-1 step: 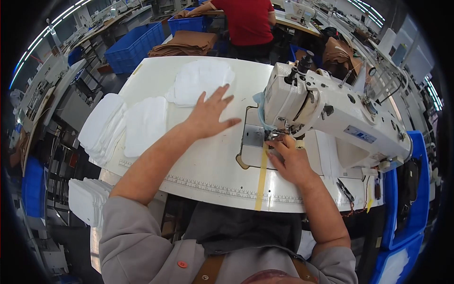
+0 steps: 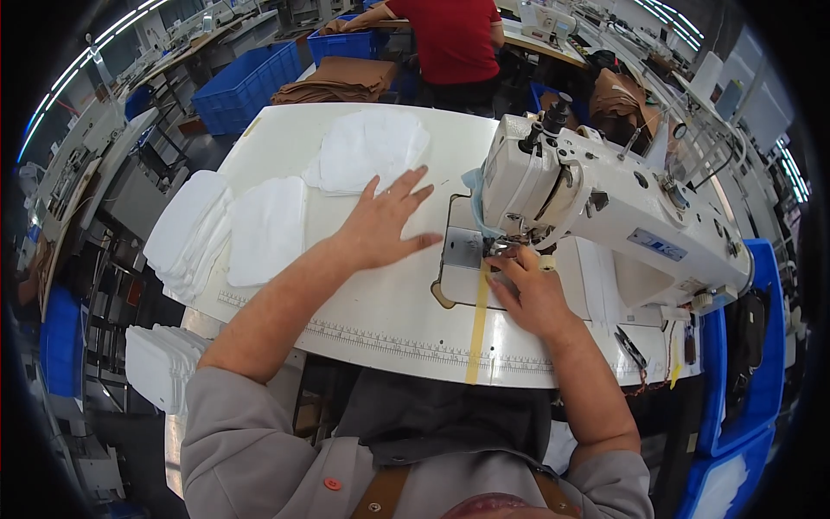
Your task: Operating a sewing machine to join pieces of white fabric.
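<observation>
My left hand [image 2: 385, 227], fingers spread and holding nothing, is over the white tabletop [image 2: 380, 298], just on my side of a pile of white fabric pieces [image 2: 372, 147]. At the white sewing machine [image 2: 605, 195], my right hand [image 2: 527, 290] has its fingers curled, with index finger and thumb tips close together by the presser foot [image 2: 504, 248]. Whatever is between those fingertips, if anything, is too small to make out. To the left lie two more stacks of white fabric pieces, one rectangular stack [image 2: 268, 232] and one larger stack [image 2: 188, 232].
Another white stack [image 2: 160, 363] hangs low off the table's left side. Thread snips [image 2: 631, 348] lie right of my right forearm. A blue bin [image 2: 745, 346] stands at the right. Beyond the table are brown fabric [image 2: 337, 78], a blue crate [image 2: 246, 86] and a person in red [image 2: 454, 39].
My left hand has drawn back slightly toward me, away from the far pile of white pieces. The right hand stays at the presser foot.
</observation>
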`<state>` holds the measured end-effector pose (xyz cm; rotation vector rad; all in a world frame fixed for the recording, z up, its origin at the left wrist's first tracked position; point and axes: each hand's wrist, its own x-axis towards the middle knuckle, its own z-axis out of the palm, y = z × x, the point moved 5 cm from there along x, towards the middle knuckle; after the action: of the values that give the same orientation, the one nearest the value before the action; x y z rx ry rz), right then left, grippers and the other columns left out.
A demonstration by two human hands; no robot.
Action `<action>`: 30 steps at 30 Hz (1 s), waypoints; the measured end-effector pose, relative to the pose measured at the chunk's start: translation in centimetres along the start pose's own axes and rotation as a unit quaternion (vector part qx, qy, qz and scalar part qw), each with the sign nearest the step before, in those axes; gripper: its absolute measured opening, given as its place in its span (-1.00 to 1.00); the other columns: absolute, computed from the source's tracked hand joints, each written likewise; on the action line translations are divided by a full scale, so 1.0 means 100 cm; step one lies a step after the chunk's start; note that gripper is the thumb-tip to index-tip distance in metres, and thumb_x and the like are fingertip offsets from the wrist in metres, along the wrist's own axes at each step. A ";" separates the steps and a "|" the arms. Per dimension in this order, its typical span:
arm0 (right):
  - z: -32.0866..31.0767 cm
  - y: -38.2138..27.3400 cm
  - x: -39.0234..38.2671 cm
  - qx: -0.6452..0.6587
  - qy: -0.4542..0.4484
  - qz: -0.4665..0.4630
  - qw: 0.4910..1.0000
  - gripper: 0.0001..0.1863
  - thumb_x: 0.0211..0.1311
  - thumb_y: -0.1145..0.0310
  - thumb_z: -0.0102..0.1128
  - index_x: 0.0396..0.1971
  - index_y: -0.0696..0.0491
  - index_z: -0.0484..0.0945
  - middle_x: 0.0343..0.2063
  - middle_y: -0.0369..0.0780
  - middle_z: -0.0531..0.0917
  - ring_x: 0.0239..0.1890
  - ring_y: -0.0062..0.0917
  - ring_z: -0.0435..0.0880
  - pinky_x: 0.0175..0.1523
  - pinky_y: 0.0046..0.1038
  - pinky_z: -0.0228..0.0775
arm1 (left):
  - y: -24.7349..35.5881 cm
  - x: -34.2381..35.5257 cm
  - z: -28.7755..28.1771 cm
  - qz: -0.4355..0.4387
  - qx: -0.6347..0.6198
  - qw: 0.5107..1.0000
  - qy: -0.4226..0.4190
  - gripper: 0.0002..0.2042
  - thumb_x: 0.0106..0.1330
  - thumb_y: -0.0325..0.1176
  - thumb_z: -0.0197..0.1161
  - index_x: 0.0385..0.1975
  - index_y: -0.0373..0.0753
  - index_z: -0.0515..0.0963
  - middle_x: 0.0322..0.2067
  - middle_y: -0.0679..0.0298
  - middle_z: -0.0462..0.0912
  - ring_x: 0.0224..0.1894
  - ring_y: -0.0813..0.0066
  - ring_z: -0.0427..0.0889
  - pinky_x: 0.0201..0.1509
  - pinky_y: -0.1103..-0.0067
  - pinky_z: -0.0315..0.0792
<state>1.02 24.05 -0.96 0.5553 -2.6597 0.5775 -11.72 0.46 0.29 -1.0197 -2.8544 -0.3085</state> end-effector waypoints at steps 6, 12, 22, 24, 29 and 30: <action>0.000 -0.003 -0.002 -0.009 0.003 -0.014 1.000 -0.75 0.28 0.36 0.35 -0.06 0.04 0.70 -0.13 -0.19 0.69 -0.20 -0.21 0.70 -0.11 -0.20 0.57 | -0.068 -0.086 -0.063 -0.080 -0.141 0.973 0.163 -0.68 0.16 -0.30 0.59 -0.17 -0.26 0.66 -0.08 0.21 0.69 -0.10 0.35 0.70 -0.13 0.46 0.61; 0.001 -0.008 -0.001 -0.018 0.046 -0.094 0.994 -0.85 0.28 0.42 0.35 -0.18 0.07 0.72 -0.18 -0.20 0.69 -0.22 -0.26 0.70 -0.17 -0.24 0.57 | -0.129 -0.143 -0.060 -0.222 -0.136 0.965 0.030 -0.73 0.00 -0.41 0.62 -0.34 -0.39 0.74 -0.37 0.12 0.73 -0.39 0.40 0.70 -0.19 0.49 0.61; 0.007 -0.074 0.013 0.043 -0.020 -0.165 0.985 -0.82 0.14 0.45 0.43 -0.23 0.04 0.71 -0.18 -0.23 0.71 -0.18 -0.29 0.70 -0.07 -0.25 0.57 | -0.134 -0.156 -0.047 -0.227 -0.171 0.951 0.122 -0.85 0.04 -0.48 0.46 -0.44 -0.45 0.75 -0.48 0.04 0.78 -0.44 0.39 0.77 -0.27 0.54 0.63; 0.018 -0.103 0.027 0.086 -0.056 -0.185 0.977 -0.80 0.17 0.42 0.43 -0.19 0.05 0.70 -0.15 -0.22 0.71 -0.09 -0.28 0.69 0.00 -0.25 0.55 | -0.143 -0.164 -0.044 -0.251 -0.222 0.931 0.147 -0.84 0.06 -0.47 0.47 -0.40 -0.44 0.76 -0.50 0.06 0.78 -0.47 0.44 0.76 -0.29 0.58 0.61; 0.067 -0.169 0.080 0.162 -0.079 -0.226 0.957 -0.56 0.23 0.37 0.42 0.10 0.09 0.58 0.10 -0.11 0.61 0.14 -0.19 0.60 0.18 -0.23 0.51 | -0.160 -0.174 -0.025 -0.273 -0.325 0.888 0.176 -0.87 0.14 -0.47 0.48 -0.38 -0.41 0.77 -0.50 0.22 0.77 -0.47 0.61 0.68 -0.32 0.64 0.56; 0.077 -0.180 0.090 0.188 -0.070 -0.229 0.952 -0.45 0.24 0.34 0.42 0.22 0.11 0.51 0.21 -0.06 0.55 0.24 -0.16 0.55 0.27 -0.22 0.48 | -0.163 -0.174 -0.021 -0.277 -0.368 0.870 0.175 -0.88 0.19 -0.49 0.47 -0.35 -0.40 0.76 -0.49 0.30 0.75 -0.45 0.68 0.63 -0.31 0.68 0.52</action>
<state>-0.76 2.76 1.91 1.3228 -2.4198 0.9262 -8.56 -23.07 -2.99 -0.0969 -2.6169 -1.5303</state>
